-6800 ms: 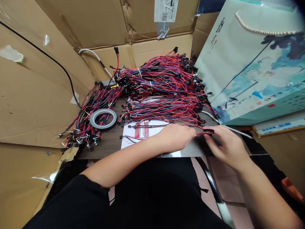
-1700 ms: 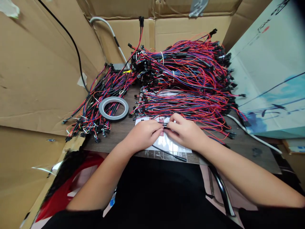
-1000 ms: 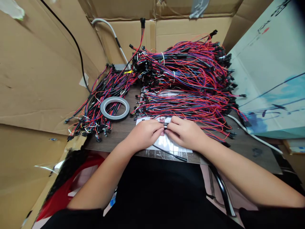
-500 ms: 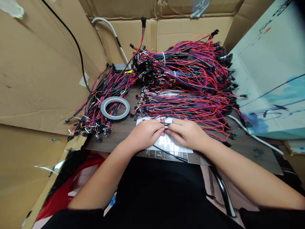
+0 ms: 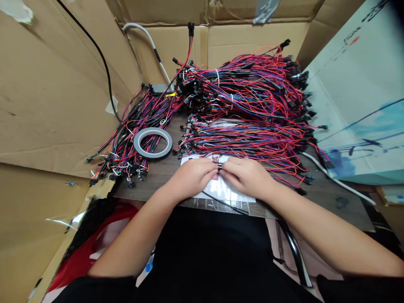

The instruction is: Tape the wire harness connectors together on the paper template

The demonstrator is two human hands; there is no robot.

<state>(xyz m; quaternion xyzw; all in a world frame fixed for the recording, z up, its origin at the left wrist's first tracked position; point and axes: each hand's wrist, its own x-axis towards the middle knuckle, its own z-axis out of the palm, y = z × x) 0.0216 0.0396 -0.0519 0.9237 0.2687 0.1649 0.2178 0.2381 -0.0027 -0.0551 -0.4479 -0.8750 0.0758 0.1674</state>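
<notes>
My left hand and my right hand meet fingertip to fingertip over a white sheet at the table's front edge. Both are closed, pinching a thin dark cable between them; its exact shape is mostly hidden by the fingers. A black cable end runs out below my left hand toward the table edge. Just behind the hands lie rows of red and blue wire harnesses with black connectors.
A roll of grey tape rests at the left, partly on a loose heap of wires. A larger tied pile of harnesses stands at the back. Cardboard walls surround the table, and a white cable crosses its right side.
The fingertips of my right hand have shifted slightly left, closer to my left hand. Otherwise the hands and cable stay nearly as they were.
</notes>
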